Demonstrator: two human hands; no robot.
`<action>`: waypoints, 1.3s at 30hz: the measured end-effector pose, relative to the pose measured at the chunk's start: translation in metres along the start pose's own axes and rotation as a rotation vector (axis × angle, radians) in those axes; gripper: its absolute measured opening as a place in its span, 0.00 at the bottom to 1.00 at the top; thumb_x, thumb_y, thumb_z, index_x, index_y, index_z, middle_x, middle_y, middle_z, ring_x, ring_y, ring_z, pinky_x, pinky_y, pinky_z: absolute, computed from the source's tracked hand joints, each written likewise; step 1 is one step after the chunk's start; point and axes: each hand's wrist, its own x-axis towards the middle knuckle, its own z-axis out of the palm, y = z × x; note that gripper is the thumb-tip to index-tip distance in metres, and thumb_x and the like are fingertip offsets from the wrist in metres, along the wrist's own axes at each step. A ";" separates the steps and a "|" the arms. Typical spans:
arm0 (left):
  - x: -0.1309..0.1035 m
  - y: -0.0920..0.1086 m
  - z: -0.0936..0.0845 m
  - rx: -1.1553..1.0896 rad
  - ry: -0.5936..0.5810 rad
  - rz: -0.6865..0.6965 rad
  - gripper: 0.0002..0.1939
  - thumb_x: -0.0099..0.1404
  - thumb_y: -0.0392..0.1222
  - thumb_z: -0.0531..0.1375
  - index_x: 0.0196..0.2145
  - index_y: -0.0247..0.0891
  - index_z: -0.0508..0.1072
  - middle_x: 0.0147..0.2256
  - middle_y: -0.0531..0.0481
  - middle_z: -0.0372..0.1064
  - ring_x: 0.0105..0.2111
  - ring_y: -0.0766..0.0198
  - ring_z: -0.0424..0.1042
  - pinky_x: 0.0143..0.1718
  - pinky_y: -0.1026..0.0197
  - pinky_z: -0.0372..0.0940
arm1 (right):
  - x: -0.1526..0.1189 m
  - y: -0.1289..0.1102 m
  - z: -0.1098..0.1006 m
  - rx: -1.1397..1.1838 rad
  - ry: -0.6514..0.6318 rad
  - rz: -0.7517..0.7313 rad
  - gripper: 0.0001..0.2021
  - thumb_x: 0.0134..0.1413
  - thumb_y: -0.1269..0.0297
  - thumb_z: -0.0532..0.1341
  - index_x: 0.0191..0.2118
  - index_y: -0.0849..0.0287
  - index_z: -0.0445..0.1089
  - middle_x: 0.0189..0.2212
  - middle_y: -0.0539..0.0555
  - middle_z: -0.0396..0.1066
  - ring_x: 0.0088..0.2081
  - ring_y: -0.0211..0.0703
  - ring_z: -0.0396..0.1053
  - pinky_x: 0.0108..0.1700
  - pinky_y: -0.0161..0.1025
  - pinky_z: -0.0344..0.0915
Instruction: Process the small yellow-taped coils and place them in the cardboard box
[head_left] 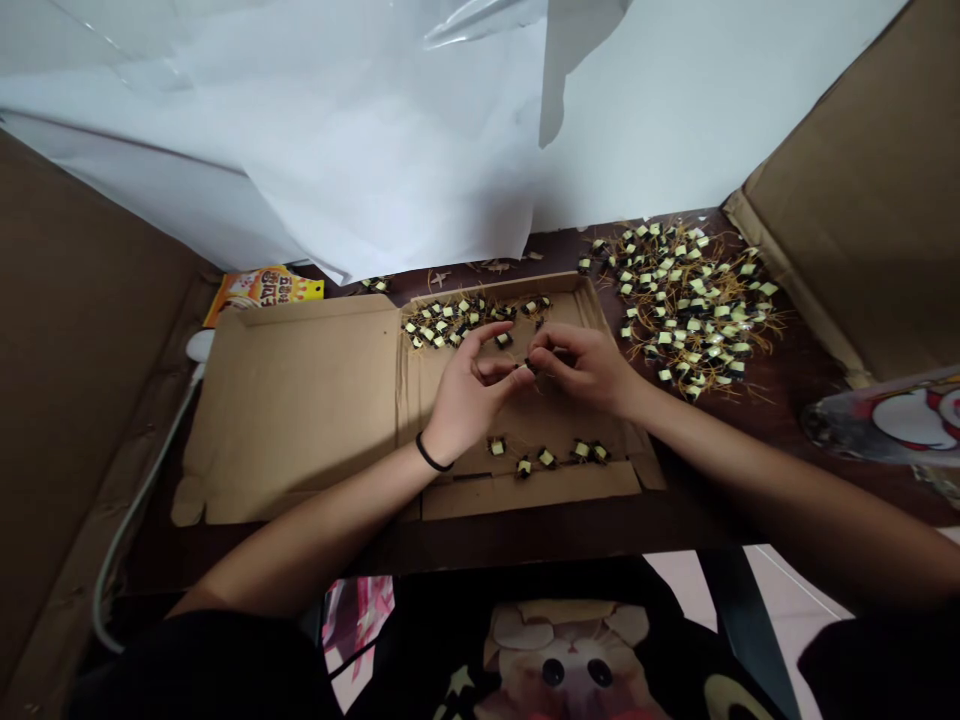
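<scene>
Over an opened cardboard box, my left hand pinches a small black component between thumb and fingers, its index finger raised. Fingertips of my right hand close on the same part from the other side. Thin wires stick out near it. Behind my left hand, a group of small components with yellow-wrapped middles fills the box's back edge. Several more components lie spread along the front of the box, below my hands.
A large pile of similar components covers the dark table at right. Cardboard walls stand on both sides. A yellow-orange packet, a white cable and a clear printed container lie around the box.
</scene>
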 end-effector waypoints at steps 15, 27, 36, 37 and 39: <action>0.004 -0.001 -0.003 -0.065 -0.033 -0.011 0.28 0.52 0.37 0.68 0.48 0.35 0.64 0.28 0.52 0.75 0.28 0.66 0.75 0.35 0.62 0.70 | 0.002 -0.004 -0.014 -0.022 0.027 -0.002 0.07 0.52 0.63 0.61 0.27 0.60 0.71 0.25 0.51 0.70 0.27 0.36 0.65 0.29 0.33 0.58; 0.004 -0.005 -0.003 0.051 0.026 0.066 0.18 0.54 0.42 0.67 0.39 0.35 0.66 0.26 0.53 0.72 0.26 0.68 0.73 0.32 0.64 0.68 | 0.002 -0.006 -0.018 0.141 -0.049 -0.042 0.05 0.52 0.67 0.59 0.27 0.59 0.67 0.25 0.49 0.67 0.27 0.35 0.61 0.30 0.34 0.56; 0.004 -0.004 -0.002 0.096 0.017 0.062 0.16 0.53 0.38 0.67 0.37 0.35 0.66 0.25 0.54 0.71 0.25 0.69 0.71 0.31 0.64 0.67 | 0.000 -0.010 -0.012 0.041 0.107 -0.164 0.06 0.56 0.64 0.60 0.30 0.58 0.69 0.28 0.51 0.68 0.29 0.35 0.62 0.31 0.35 0.59; 0.004 -0.004 -0.002 0.091 0.016 0.062 0.16 0.53 0.38 0.67 0.38 0.35 0.66 0.25 0.54 0.71 0.25 0.69 0.71 0.31 0.64 0.67 | 0.000 -0.010 -0.013 0.031 0.104 -0.178 0.06 0.57 0.63 0.60 0.31 0.58 0.70 0.30 0.51 0.69 0.29 0.35 0.63 0.32 0.35 0.60; 0.003 -0.004 -0.002 0.080 0.014 0.065 0.16 0.53 0.37 0.66 0.38 0.35 0.66 0.26 0.54 0.72 0.26 0.69 0.72 0.31 0.65 0.67 | 0.001 -0.009 -0.013 0.021 0.077 -0.195 0.05 0.58 0.63 0.60 0.35 0.58 0.71 0.34 0.53 0.70 0.29 0.34 0.63 0.31 0.34 0.60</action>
